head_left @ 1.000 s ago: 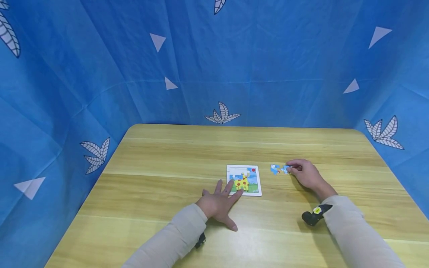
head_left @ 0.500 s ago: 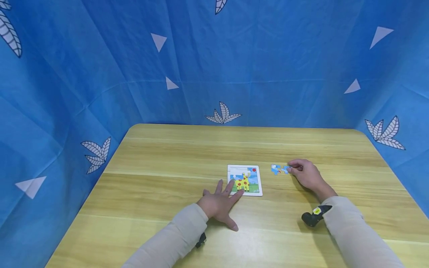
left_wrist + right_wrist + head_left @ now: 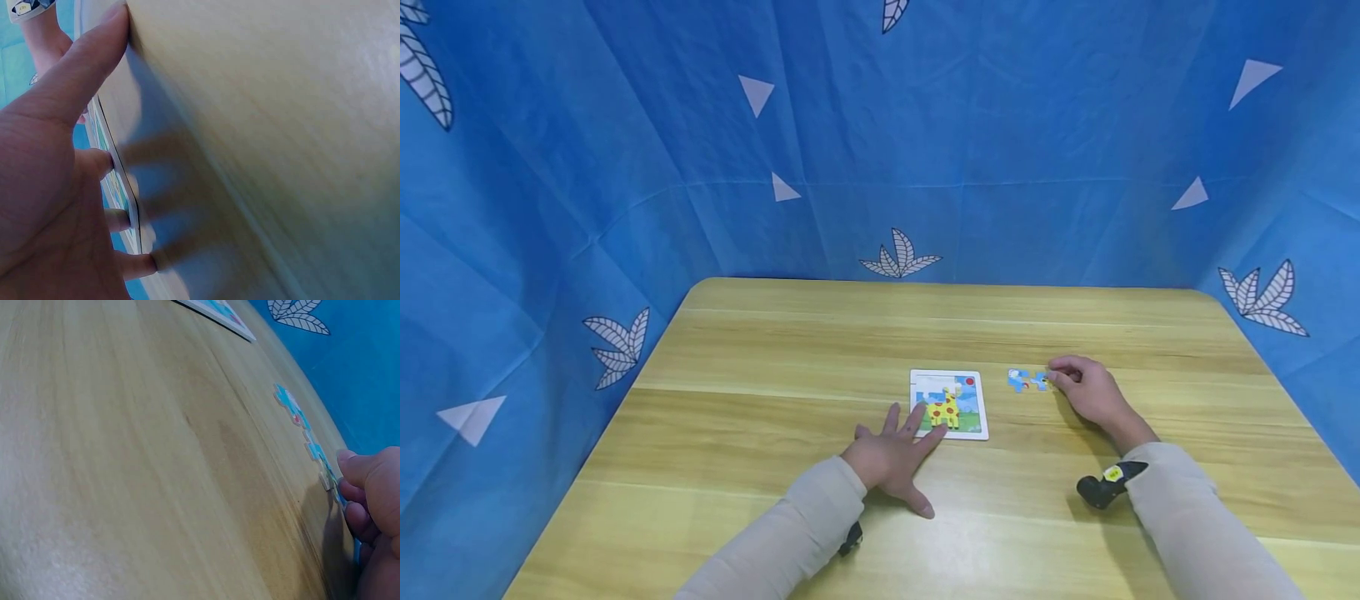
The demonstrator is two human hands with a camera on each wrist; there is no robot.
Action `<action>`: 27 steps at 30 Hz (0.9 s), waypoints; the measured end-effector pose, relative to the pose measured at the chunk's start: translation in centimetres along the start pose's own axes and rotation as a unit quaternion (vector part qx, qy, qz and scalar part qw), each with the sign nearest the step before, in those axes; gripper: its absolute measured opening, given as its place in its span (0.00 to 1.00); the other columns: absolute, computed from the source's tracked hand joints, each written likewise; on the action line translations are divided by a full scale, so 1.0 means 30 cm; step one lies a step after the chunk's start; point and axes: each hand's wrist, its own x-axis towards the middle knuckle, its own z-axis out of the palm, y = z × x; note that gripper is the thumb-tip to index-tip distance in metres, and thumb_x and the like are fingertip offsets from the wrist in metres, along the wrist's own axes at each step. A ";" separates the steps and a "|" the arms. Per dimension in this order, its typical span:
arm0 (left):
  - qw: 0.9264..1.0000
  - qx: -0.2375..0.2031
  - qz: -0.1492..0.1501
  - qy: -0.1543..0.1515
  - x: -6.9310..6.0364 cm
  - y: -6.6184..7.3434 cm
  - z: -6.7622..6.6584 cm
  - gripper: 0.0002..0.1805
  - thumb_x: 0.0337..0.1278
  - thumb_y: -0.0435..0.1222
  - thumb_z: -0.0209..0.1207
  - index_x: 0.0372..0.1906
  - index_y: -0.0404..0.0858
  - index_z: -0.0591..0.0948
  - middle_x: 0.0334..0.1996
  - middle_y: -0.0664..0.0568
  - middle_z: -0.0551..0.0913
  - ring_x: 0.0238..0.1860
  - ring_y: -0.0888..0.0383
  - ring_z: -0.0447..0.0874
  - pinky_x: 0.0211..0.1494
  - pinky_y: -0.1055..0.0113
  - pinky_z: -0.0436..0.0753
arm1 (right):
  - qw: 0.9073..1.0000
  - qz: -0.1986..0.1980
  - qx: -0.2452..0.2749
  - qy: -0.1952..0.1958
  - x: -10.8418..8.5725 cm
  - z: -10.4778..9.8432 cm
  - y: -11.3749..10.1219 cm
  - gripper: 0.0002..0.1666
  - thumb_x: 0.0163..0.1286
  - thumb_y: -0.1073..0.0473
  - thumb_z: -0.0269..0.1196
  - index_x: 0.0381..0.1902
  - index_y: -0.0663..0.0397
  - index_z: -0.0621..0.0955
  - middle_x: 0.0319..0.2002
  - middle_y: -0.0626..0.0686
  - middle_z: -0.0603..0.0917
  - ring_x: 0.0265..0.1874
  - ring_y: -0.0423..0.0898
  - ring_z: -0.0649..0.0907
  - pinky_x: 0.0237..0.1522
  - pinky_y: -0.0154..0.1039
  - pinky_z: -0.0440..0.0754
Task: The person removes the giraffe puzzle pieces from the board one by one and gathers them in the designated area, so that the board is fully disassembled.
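My left hand lies with fingers spread, the fingertips on the lower left edge of a square puzzle board. The board has a white frame and a picture of a yellow giraffe with red spots; its upper left part is bare white. Right of the board, blue jigsaw pieces lie in a short row. My right hand is at the row's right end, its thumb and curled fingers pinching a small jigsaw piece, partly hidden by the fingers. In the left wrist view, the fingertips touch the board's edge.
A light wooden table carries everything. Behind and beside it hangs a blue cloth with white leaves and triangles. Both forearms wear pale sleeves, with a black wrist camera on the right one.
My right hand has shifted slightly right, so more of the jigsaw pieces beside its fingertips shows. The left hand and the board stay in place.
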 end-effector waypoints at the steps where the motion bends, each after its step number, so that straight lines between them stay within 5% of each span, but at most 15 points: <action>1: 1.000 -0.001 0.000 0.000 0.000 0.000 0.000 0.61 0.31 0.68 0.65 0.74 0.64 0.45 0.76 0.51 0.36 0.75 0.41 0.35 0.61 0.29 0.57 | 1.000 -0.001 0.002 0.000 -0.001 -0.002 -0.002 0.19 0.73 0.56 0.53 0.52 0.65 0.78 0.46 0.64 0.81 0.42 0.54 0.78 0.42 0.45 0.73; 15: 1.000 0.001 0.001 -0.003 0.001 -0.001 0.001 0.61 0.32 0.68 0.65 0.74 0.64 0.44 0.76 0.51 0.36 0.75 0.42 0.35 0.61 0.30 0.57 | 0.999 0.008 0.032 -0.002 0.005 -0.016 -0.003 0.22 0.73 0.54 0.52 0.56 0.66 0.75 0.47 0.64 0.80 0.45 0.56 0.78 0.46 0.48 0.74; 27: 1.000 -0.002 0.002 -0.004 0.001 0.000 0.000 0.61 0.32 0.68 0.65 0.74 0.64 0.44 0.76 0.51 0.35 0.75 0.41 0.35 0.60 0.29 0.57 | 0.999 -0.018 0.039 -0.018 -0.003 -0.017 -0.079 0.24 0.74 0.54 0.50 0.59 0.66 0.74 0.47 0.64 0.79 0.45 0.56 0.78 0.43 0.46 0.75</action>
